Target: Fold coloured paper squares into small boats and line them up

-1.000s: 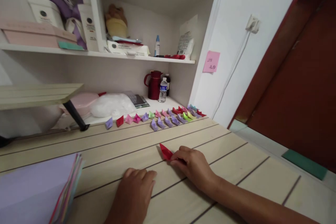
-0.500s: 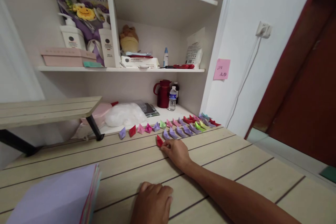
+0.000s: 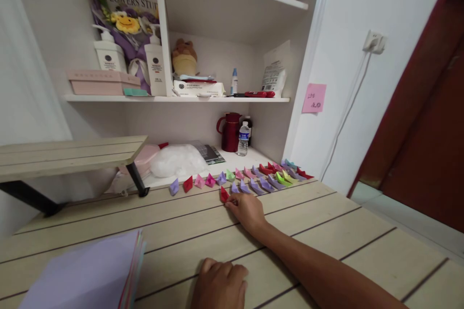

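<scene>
My right hand (image 3: 246,210) reaches far forward across the wooden table (image 3: 326,231), its fingers pinched on a small red paper boat (image 3: 224,195). It holds the boat at the left end of the nearer of two rows of several coloured paper boats (image 3: 253,181) along the table's back edge. At the bottom of the view, my left hand (image 3: 221,285) rests on the table with its fingers curled under and nothing in it. A stack of coloured paper sheets (image 3: 90,275), lilac on top, lies at the near left.
A small raised wooden bench (image 3: 65,152) stands at the left. Behind the table, shelves hold a red jug (image 3: 230,130), a water bottle (image 3: 243,137), a white bag (image 3: 176,159), lotion bottles and boxes. A pink note (image 3: 313,98) is stuck on the white wall; a red door lies right.
My right hand has carried the red paper boat from the middle of the table forward to the rows of boats. The view has tilted up. My left hand has stayed put.
</scene>
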The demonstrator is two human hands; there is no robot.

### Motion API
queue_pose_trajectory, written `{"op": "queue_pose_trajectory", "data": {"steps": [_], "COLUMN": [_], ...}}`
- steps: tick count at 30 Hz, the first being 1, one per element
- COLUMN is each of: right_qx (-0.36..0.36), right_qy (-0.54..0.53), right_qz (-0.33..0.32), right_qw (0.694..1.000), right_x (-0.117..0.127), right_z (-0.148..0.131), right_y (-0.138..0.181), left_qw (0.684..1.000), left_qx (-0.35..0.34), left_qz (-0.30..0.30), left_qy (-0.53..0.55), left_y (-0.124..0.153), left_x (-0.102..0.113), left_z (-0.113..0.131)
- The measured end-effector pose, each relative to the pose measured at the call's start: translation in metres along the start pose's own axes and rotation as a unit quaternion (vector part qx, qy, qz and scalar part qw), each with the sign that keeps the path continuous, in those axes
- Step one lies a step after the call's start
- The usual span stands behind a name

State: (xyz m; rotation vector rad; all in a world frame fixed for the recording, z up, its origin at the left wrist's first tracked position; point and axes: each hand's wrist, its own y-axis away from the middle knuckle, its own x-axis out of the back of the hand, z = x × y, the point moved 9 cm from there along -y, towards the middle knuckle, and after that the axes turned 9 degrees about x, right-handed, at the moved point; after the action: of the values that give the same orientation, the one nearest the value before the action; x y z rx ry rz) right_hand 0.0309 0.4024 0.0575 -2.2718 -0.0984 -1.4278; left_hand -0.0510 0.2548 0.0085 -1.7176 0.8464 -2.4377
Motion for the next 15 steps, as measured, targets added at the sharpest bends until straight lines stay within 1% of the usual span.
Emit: {"op": "queue_pose_trajectory", "data": {"steps": [6, 15], "right_qx": [0.003, 0.013], "right_qy": [0.005, -0.001], "right_qz": [-0.003, 0.011], "right_qw": [1.000, 1.000], "right_x": [-0.0021, -0.0023], "right_z": [0.0014, 0.0044], "right_y": [-0.0019, -0.0013], "left_qw": [1.000, 1.000], "left_qx": [0.004, 0.017], "left_qz": [0.003, 0.014], "left_qy": [0.001, -0.002], "left_y": [0.0010, 0.0002], "left_x": [-0.0024, 0.0015], "left_z": [-0.0012, 0.0007]}}
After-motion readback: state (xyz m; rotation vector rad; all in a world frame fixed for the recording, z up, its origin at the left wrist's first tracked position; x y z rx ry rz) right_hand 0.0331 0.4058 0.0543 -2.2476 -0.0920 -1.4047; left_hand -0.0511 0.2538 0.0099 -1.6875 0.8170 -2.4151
